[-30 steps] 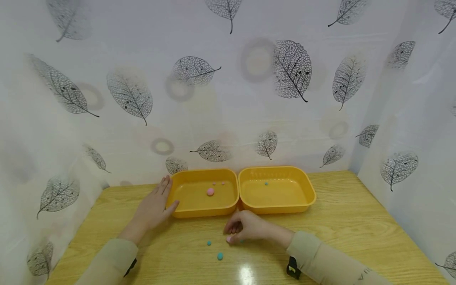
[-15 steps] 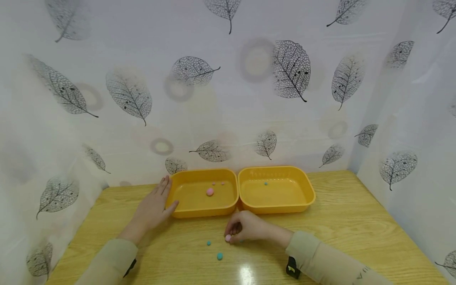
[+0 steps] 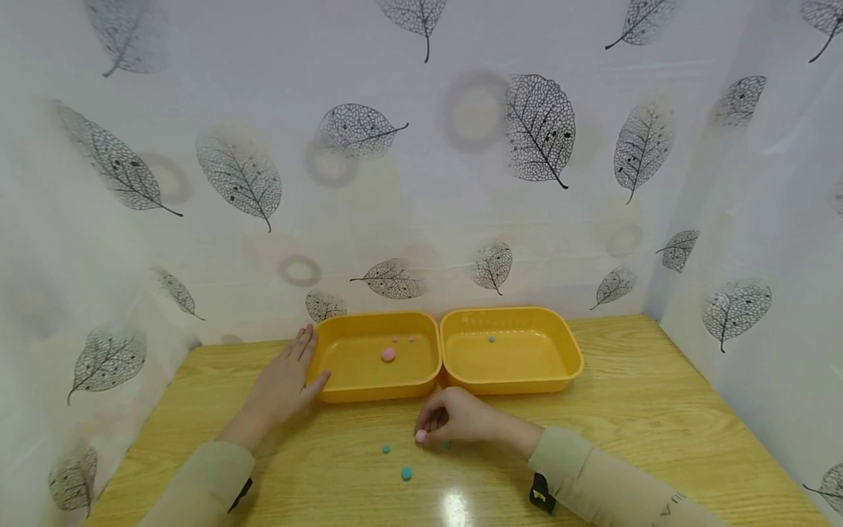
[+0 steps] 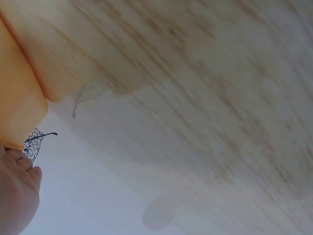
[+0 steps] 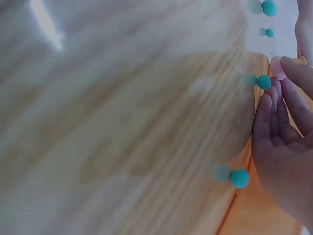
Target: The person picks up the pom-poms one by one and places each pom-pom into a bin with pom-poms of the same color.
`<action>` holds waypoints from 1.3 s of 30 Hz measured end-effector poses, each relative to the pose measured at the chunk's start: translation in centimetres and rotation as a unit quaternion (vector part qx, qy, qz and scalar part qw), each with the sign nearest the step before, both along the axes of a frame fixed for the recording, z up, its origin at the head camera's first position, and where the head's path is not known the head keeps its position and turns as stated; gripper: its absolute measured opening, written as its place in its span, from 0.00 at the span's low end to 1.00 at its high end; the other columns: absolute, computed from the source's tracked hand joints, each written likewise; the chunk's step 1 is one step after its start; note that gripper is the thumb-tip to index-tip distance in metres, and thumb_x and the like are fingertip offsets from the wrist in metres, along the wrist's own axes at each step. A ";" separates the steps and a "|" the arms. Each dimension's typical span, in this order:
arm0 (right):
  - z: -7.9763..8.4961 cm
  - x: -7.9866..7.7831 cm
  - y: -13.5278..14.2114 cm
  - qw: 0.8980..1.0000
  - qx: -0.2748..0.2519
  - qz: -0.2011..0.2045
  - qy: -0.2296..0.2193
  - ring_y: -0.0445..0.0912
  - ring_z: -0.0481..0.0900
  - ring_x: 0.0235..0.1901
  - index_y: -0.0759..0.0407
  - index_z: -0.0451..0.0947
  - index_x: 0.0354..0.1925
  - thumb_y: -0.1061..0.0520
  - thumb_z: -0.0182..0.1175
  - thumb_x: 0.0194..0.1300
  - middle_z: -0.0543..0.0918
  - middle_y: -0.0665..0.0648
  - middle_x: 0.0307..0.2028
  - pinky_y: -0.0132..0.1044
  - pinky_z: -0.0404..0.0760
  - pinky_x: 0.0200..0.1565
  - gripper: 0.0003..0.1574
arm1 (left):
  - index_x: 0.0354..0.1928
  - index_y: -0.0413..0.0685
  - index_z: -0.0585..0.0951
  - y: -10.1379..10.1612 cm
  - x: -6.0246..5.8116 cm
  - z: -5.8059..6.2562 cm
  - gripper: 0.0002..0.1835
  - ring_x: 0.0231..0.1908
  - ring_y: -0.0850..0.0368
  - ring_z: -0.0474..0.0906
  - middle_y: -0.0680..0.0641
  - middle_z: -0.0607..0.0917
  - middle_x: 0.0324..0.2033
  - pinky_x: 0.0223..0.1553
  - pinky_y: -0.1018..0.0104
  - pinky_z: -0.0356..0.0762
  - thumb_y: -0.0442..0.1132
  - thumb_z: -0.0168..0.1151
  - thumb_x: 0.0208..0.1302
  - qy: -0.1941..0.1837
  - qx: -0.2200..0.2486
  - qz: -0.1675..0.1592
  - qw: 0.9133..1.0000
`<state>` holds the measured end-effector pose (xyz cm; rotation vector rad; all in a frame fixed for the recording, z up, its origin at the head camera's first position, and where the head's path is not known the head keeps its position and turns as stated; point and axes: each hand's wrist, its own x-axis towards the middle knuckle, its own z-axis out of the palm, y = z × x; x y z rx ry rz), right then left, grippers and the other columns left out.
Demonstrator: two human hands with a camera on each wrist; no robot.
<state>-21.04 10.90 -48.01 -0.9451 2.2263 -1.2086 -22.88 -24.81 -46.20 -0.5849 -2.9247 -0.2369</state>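
My right hand pinches a pink ball between thumb and finger, just in front of the two yellow trays. The right wrist view shows that same pink ball at the fingertips. Teal balls lie on the table around this hand: a small one, a bigger one, and one partly behind the thumb side. Another teal ball appears below the hand in the right wrist view. My left hand rests with straight fingers against the left end of the left tray, thumb over its rim.
Inside the left tray are a large pink ball and two tiny pink ones. The right tray, side by side with it, holds a small teal ball. A leaf-patterned curtain stands behind the wooden table.
My right hand has closed its pinch on the pink ball and raised it slightly from the table. The left hand and both trays have stayed in place.
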 end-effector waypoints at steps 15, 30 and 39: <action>1.6 0.1 0.0 1.000 0.010 -0.024 0.002 0.32 0.81 0.33 0.56 0.91 0.41 0.56 0.74 0.68 0.89 0.47 0.34 0.26 0.85 0.40 0.05 | 0.80 0.24 0.55 0.0 0.1 -0.1 0.43 0.82 0.31 0.52 0.28 0.54 0.82 0.81 0.38 0.59 0.52 0.54 0.81 -0.004 -0.002 0.001 1.000; 3.8 -0.6 -0.3 0.999 -0.003 -0.022 0.032 0.31 0.81 0.34 0.60 0.91 0.41 0.57 0.74 0.68 0.89 0.51 0.35 0.26 0.85 0.41 0.07 | 0.80 0.25 0.56 0.0 0.0 -0.2 0.43 0.82 0.32 0.53 0.29 0.54 0.82 0.81 0.39 0.59 0.53 0.54 0.81 -0.002 0.000 0.000 1.000; 4.9 -1.3 -0.4 0.998 -0.013 -0.035 0.040 0.33 0.82 0.34 0.61 0.91 0.43 0.56 0.73 0.69 0.91 0.53 0.36 0.27 0.86 0.41 0.09 | 0.80 0.25 0.55 -0.1 -0.1 -0.2 0.43 0.82 0.32 0.52 0.29 0.54 0.82 0.82 0.39 0.58 0.52 0.53 0.81 -0.001 -0.006 0.003 1.000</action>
